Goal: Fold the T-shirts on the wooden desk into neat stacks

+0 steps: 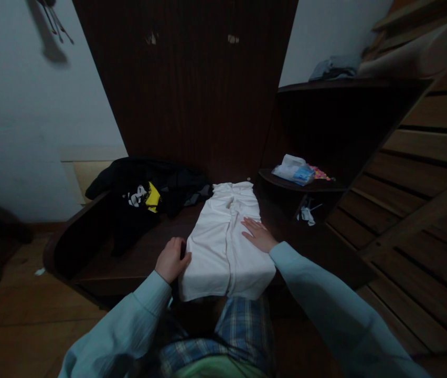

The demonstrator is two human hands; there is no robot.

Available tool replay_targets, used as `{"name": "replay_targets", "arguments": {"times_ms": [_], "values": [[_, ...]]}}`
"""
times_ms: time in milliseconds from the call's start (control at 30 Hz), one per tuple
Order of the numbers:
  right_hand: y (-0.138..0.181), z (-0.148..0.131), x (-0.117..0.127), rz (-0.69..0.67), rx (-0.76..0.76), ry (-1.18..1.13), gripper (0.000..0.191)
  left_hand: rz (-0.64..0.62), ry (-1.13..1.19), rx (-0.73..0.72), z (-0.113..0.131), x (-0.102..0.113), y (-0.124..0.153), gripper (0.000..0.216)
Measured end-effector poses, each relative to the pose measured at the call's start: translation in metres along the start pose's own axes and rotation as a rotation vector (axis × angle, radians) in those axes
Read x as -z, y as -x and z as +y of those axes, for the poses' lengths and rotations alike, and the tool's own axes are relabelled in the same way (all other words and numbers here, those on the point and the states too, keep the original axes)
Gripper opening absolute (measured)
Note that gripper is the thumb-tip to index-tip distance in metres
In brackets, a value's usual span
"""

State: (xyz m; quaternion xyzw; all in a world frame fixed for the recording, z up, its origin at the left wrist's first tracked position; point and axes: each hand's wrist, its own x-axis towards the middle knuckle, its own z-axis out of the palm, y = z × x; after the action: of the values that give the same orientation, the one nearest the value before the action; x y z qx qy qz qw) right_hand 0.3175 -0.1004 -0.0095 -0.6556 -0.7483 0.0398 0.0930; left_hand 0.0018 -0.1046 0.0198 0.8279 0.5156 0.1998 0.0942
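Observation:
A pair of white shorts [211, 236] lies spread lengthwise on the dark wooden bench, its gathered waistband at the far end. The near hems hang over the bench's front edge, and a seam runs down the middle. My right hand [260, 235] rests flat on the right half, fingers stretched out. At the left edge of the cloth is my left hand [171, 259], its thumb apart from the loosely bent fingers and touching the fabric. Neither hand grips anything that I can see.
Dark clothing [160, 184] with a yellow and white print is heaped at the bench's left. On the right, a corner shelf [326, 186] holds a plastic pack of tissues [295, 170]. Wooden slats [416, 210] lean along the right side. A tall dark panel [188, 94] stands behind the bench.

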Motion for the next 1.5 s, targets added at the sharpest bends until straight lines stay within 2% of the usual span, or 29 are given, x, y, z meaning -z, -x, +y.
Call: {"name": "replay_targets", "arguments": {"times_ms": [67,167,233,400,533,667,800,867,933,1000,1067,1133,1300,1500], "values": [[0.0,0.0,0.0,-0.004,0.0,0.008,0.049,0.096,0.059,-0.099,0.001,-0.002,0.014,0.018],[0.0,-0.001,0.0,-0.015,0.001,0.015,0.049,0.073,0.16,-0.269,-0.002,-0.009,0.037,0.019],[0.0,-0.001,0.0,-0.021,-0.002,0.019,0.049,0.069,0.19,-0.324,-0.008,-0.015,0.047,0.018],[0.0,0.0,0.0,-0.003,-0.01,0.022,0.048,0.087,0.266,-0.361,-0.02,-0.019,0.048,0.018],[0.0,-0.002,0.002,-0.026,-0.009,0.023,0.049,0.023,0.325,-0.379,-0.022,-0.011,0.043,0.022],[0.001,-0.005,0.003,-0.044,-0.024,0.02,0.05,-0.045,0.288,-0.363,-0.021,-0.001,0.043,0.022],[-0.001,-0.002,0.009,-0.088,-0.013,0.001,0.051,-0.053,0.254,-0.355,-0.001,0.002,0.042,0.018],[-0.008,-0.001,0.02,-0.133,0.012,-0.017,0.051,-0.069,0.285,-0.398,0.016,-0.002,0.039,0.019],[-0.02,-0.001,0.034,-0.146,-0.022,-0.036,0.042,-0.087,0.316,-0.437,0.032,-0.009,0.036,0.022],[-0.037,-0.006,0.048,-0.068,-0.111,-0.066,0.03,-0.089,0.321,-0.435,0.046,-0.018,0.034,0.023],[-0.056,-0.015,0.056,0.046,-0.16,-0.118,0.026,-0.068,0.276,-0.388,0.056,-0.028,0.036,0.022],[-0.073,-0.025,0.056,0.091,-0.132,-0.158,0.024,-0.028,0.173,-0.314,0.064,-0.036,0.04,0.02],[-0.103,-0.034,0.04,0.049,-0.154,-0.156,0.015,0.066,-0.063,-0.155,0.078,-0.048,0.048,0.018],[-0.121,-0.027,0.033,0.128,-0.304,-0.198,0.019,0.013,-0.175,-0.125,0.093,-0.048,0.038,0.019]]}}
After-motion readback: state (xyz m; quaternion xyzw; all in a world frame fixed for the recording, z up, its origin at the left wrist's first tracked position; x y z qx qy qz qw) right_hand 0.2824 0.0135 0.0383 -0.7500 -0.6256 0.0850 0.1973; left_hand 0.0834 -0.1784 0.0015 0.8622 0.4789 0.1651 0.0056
